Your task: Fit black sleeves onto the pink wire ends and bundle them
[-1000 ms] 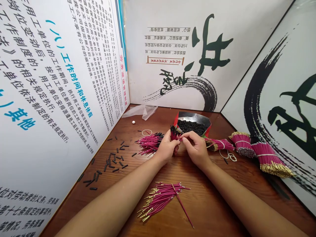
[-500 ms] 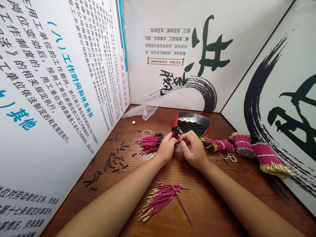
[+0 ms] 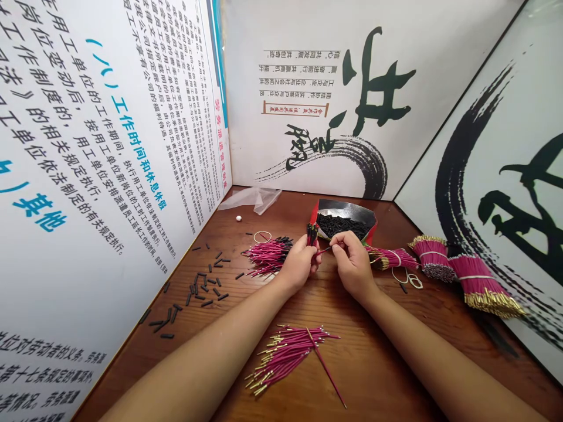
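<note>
In front of the open box [image 3: 347,207] of black sleeves on the counter [image 3: 369,375], the left hand [image 3: 298,265] grips 1 black-tipped bunch [image 3: 312,234] and the right hand [image 3: 353,264] pinches the end of 1 pink wire [image 3: 323,251]. A slack left grip could spill the bunch; a skewed pull could bend the wire. 3 banded bundles [image 3: 433,261] lie right of the box, 1 loose pile [image 3: 266,255] left, 1 fanned heap [image 3: 288,351] in front, the sleeves too many to count.

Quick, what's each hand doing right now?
Left hand: closed around a bunch of black-tipped pink wires.
Right hand: fingertips pinched at the end of one pink wire.
</note>
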Tool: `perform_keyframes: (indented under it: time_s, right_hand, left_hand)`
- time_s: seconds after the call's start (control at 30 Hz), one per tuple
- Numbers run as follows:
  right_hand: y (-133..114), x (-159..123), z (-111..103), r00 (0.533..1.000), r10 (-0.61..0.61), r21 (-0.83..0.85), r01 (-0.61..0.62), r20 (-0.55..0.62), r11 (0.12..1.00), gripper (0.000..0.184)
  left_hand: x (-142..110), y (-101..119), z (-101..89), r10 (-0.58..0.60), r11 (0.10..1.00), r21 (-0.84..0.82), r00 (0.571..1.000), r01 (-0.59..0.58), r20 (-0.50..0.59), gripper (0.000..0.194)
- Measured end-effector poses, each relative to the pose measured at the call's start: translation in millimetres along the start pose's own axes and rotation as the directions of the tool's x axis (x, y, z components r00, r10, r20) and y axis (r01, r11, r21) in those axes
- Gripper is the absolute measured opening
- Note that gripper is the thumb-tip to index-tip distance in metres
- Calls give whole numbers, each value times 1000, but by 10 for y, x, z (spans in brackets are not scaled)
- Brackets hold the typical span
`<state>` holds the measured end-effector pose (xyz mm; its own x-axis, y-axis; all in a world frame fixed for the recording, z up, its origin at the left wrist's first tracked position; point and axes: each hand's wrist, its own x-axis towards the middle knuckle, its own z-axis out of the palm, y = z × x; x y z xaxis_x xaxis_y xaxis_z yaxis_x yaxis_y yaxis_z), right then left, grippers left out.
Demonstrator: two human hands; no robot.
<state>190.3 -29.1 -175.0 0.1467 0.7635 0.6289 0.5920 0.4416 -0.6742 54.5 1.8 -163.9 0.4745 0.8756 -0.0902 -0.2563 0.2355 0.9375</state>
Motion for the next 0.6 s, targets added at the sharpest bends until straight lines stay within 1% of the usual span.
perform_keyframes:
  time_s: [0.1,0.33,0.6]
  right_hand:
    - [18,4,4,1000,21,29,-21,-7,999,11]
    - [24,-4,23,999,34,54,-34,-8,998,9]
    - [41,-15,28,998,63,96,-64,10,993,8]
  left_hand:
    - [-9,3,6,7,1000,-12,1000,-6,16,9]
    - [-6,-55,-6,108,991,72,994,-110,33,9]
    - [-9,-64,-3,154,983,96,988,-155,13,16]
